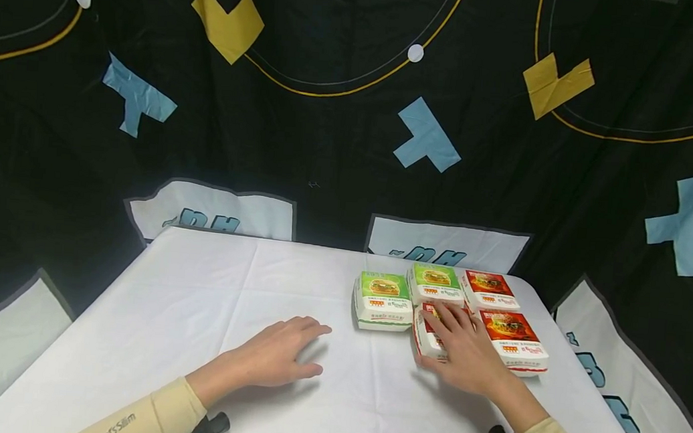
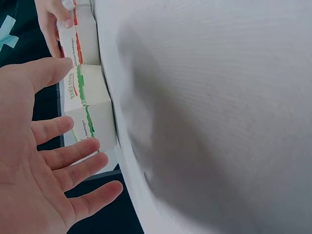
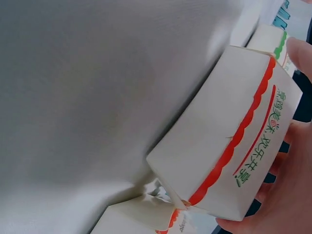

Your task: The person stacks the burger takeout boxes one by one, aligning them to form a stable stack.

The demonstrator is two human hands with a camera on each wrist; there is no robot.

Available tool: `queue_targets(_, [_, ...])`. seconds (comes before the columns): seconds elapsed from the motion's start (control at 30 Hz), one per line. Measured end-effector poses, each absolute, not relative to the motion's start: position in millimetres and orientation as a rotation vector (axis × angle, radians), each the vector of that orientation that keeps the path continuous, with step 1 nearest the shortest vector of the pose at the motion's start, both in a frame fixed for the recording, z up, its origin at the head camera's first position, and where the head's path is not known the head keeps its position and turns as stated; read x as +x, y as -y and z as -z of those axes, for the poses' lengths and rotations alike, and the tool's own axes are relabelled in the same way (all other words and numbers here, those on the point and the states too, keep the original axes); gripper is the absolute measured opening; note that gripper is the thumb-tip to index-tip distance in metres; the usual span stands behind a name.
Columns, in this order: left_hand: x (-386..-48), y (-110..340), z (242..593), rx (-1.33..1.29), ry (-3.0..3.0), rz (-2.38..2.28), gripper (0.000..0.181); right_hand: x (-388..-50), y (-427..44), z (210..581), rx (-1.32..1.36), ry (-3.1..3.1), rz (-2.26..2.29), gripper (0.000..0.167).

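Note:
My left hand (image 1: pixel 279 356) hovers over the white tabletop, fingers spread and holding nothing. In the left wrist view its palm (image 2: pixel 44 161) shows, the fingers apart from the boxes beyond. My right hand (image 1: pixel 464 352) lies over a red-and-white hamburger box (image 1: pixel 428 339), fingers spread across its top and thumb near its front left corner. That box (image 3: pixel 219 131) shows a red scalloped band in the right wrist view; the fingers' contact with it is partly hidden. Touching or close beside it are a green-and-white hamburger box (image 1: pixel 382 313) on the left and another red box (image 1: pixel 515 342) on the right.
Behind stand a second green box (image 1: pixel 435 283) and a further red box (image 1: pixel 489 290), near the far right table edge. A white cloth covers the table (image 1: pixel 166 298). A black curtain (image 1: pixel 314 154) with taped shapes hangs behind.

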State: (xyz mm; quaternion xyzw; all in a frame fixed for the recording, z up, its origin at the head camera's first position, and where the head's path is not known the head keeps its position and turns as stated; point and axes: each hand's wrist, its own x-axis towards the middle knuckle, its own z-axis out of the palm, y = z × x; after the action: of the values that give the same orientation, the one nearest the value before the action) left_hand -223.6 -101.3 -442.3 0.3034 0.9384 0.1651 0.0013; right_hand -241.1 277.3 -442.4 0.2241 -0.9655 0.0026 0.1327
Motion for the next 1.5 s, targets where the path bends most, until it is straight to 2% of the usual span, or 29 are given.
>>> queue_targets(0.47, [-231, 81, 444, 1.010, -2.932, -0.541, 0.064, -242, -280, 450, 0.652, 2.826, -0.013, 0.090])
queue_targets(1.5, [-298, 9, 430, 0.983, -3.029, -0.575, 0.074, -240, -280, 450, 0.642, 2.851, -0.015, 0.091])
